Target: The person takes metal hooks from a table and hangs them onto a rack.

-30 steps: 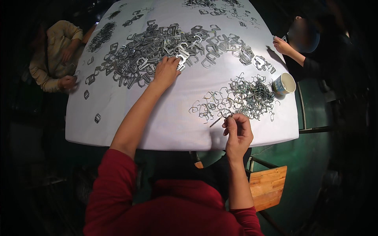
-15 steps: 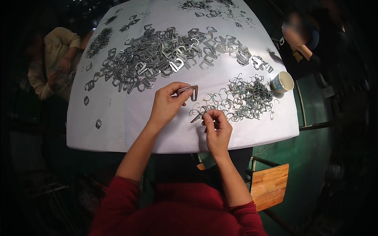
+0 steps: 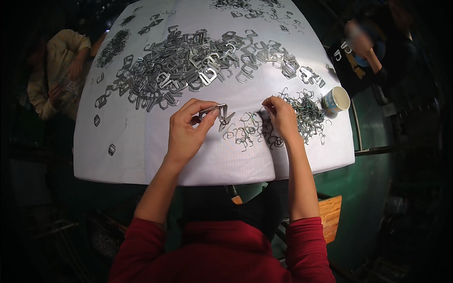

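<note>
My left hand (image 3: 185, 134) pinches a flat grey metal buckle (image 3: 222, 109) between thumb and fingers, with a second metal piece (image 3: 227, 120) hanging at its right end. How the two join is too small to make out. My right hand (image 3: 284, 121) is over the left side of a pile of thin bent wire clips (image 3: 309, 113), its thumb and fingertips pressed together. Whatever those fingertips hold, if anything, cannot be made out. Loose wire clips (image 3: 247, 128) lie on the table between my hands.
A large heap of grey metal buckles (image 3: 165, 70) covers the middle of the white-covered table (image 3: 207, 165). A paper cup (image 3: 336, 100) stands tilted at the right. People sit at the left and right sides. A wooden stool (image 3: 330, 217) is below the right edge.
My right hand has moved up and right, away from the metal piece it held, to the wire pile. My left hand has shifted slightly left, still gripping the buckle.
</note>
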The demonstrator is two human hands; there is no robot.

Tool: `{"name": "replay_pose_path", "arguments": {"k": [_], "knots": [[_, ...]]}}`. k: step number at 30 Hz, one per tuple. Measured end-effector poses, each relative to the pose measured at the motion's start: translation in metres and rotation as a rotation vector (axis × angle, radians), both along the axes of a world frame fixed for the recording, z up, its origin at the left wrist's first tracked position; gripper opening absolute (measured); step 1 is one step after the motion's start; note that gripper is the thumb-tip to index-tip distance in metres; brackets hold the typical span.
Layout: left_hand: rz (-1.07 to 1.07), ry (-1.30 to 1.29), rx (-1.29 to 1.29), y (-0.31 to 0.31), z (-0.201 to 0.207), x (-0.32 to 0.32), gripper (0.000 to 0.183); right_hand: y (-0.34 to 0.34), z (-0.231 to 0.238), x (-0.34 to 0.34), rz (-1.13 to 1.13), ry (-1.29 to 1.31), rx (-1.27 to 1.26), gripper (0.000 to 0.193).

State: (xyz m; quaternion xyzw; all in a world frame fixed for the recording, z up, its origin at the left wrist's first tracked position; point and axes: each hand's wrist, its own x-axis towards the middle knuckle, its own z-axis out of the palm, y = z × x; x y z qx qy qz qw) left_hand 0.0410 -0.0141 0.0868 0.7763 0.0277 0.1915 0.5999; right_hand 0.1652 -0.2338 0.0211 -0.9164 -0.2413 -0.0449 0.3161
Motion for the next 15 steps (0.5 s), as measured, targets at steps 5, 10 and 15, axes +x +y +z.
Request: {"name": "replay_pose_path", "arguments": {"k": [5,10,15], "knots": [[0.041,-0.034,-0.065,0.013,-0.001,-0.004,0.013,-0.001,-0.011,0.052,0.316,0.049,-0.388,0.012],[0.013,-0.029,-0.096,0.016,-0.007,-0.008,0.016,-0.002,-0.004,0.051,0.341,-0.11,-0.417,0.009],[0.031,-0.016,-0.213,0.006,-0.018,-0.005,0.015,0.025,0.037,-0.004,0.134,0.338,0.505,0.021]]}}
